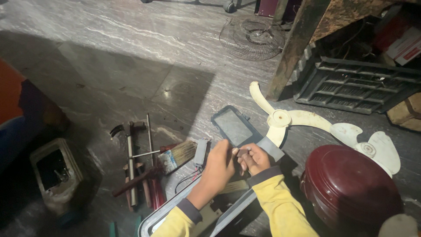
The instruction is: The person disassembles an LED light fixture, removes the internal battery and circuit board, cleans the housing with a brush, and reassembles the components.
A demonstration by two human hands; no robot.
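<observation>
1. Head view: the left hand (218, 165) and right hand (255, 159) meet just below a flat grey panel (233, 126) with a dark rim, which lies on the marble floor (131, 57).
2. The right hand's grip is narrow, fingertips pinched on a small dark part (242, 152); what kind of part it is cannot be told.
3. The left hand's grip is curled close against that same part; whether it holds anything of its own cannot be told.
4. Both arms wear yellow sleeves (280, 208) with grey cuffs.
5. Right of the panel, touching its corner, lies a cream fan blade (302, 119), its hub beside the panel's edge.
6. Further right of the panel, below the blade, stands a dark red dome (348, 184).
7. Left of the panel lies a paintbrush (177, 153), and beyond it a hammer (130, 153) among other rusty tools.
8. Far left of the panel sits a pale open box (55, 173).
9. Above the panel, well apart, lies a wire fan guard (251, 38).
10. Up and right of the panel, a dark slatted grille (355, 85) leans under a wooden leg (291, 48).
11. Below the panel, beneath the hands, lies a pale-rimmed frame (164, 215).
</observation>
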